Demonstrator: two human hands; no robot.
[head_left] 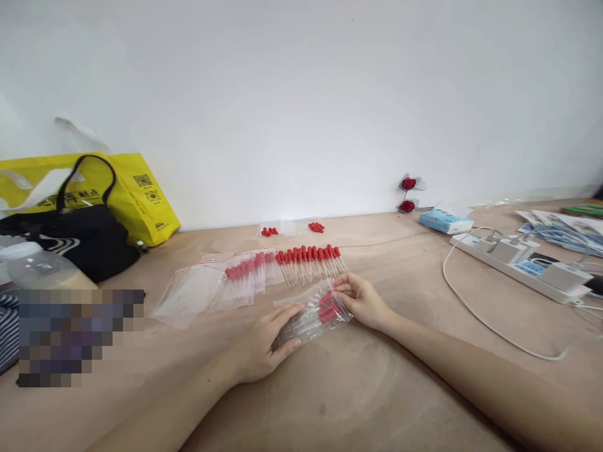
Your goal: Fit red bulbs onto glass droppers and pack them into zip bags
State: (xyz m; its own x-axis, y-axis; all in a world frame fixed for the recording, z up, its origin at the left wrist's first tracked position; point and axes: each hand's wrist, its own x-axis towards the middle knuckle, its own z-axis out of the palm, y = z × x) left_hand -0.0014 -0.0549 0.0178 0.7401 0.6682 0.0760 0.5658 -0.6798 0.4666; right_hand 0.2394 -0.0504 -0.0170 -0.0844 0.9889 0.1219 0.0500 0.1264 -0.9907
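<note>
A clear plastic bag (306, 321) holds several droppers with red rubber bulbs (328, 309) and clear stems. My left hand (266, 344) grips its left end, thumb below and fingers above. At the bag's upper right edge, the fingers of my right hand (363, 301) are pinched together beside the red bulbs. Just beyond lies a row of loose red-topped droppers (308, 260), bulbs pointing away from me. Left of them, filled bags of droppers (242, 276) overlap one another, alongside flat clear bags (188, 292).
Near the wall lies another clear bag (293, 227) with loose red bulbs (316, 227) at its ends. A tissue pack (445, 221), a power strip (522, 267) with cables and papers (560, 229) occupy the right. A yellow bag (141, 201), black cap (94, 242) and plastic bottle (47, 270) stand left.
</note>
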